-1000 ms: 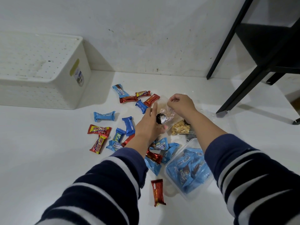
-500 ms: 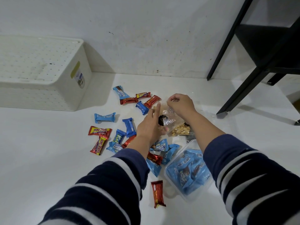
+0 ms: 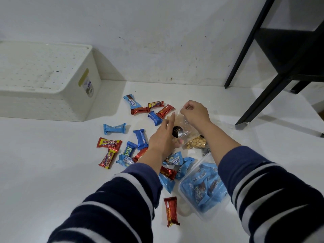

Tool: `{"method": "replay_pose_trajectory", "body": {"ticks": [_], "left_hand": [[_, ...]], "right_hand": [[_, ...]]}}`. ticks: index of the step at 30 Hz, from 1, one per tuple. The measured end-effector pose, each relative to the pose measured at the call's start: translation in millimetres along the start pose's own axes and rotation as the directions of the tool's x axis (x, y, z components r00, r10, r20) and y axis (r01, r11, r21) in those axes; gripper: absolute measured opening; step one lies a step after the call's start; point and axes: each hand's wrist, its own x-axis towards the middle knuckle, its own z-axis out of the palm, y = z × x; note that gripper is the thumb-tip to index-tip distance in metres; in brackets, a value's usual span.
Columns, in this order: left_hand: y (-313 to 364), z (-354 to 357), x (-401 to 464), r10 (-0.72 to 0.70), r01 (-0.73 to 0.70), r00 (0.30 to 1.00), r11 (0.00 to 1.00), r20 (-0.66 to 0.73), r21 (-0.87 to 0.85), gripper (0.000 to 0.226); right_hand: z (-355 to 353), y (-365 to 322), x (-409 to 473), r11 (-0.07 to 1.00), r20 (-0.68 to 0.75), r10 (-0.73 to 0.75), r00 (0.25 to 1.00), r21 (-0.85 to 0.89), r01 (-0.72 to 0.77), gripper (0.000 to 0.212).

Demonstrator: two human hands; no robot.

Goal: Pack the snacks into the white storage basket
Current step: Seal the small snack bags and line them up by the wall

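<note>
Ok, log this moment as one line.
phase: picking up | both hands: left hand, right hand on clear snack bag | white storage basket: upside down | snacks: loose

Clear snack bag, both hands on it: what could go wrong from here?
1. The right hand pinches only the top edge of the clear snack bag; it may slip or tear when lifted.
2. The white storage basket appears to lie bottom-up, so nothing can go in yet.
3. Lifting could drag nearby wrapped bars.
</note>
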Motion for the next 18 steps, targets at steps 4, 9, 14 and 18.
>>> {"method": "replay_pose_trajectory", "body": {"ticks": [4,9,14,18], "left_hand": [[-4,0,3,-0.037,0.037,0.999,0.999,-0.001,-0.033,0.107],[-12,-3,12,-0.100,0.098,0.995,0.983,-0.002,-0.153,0.104],[-18,-3,14,-0.101,0.109,0.994,0.961,0.043,-0.254,0.111],[-5,-12,15,-0.132,0.092,0.980,0.964,-0.151,-0.250,0.066]], "right_hand": [[-2,1,1,0.999,0.043,-0.022,0.999,-0.029,0.023,0.010],[-26,10,0,0.989,0.167,0.147,0.975,-0.048,-0.141,0.044],[-28,21,-4,0.979,0.227,0.169,0.959,0.071,-0.189,0.014],[-17,17,-5,0.986,0.146,0.126,0.981,0.093,-0.141,0.012]]}}
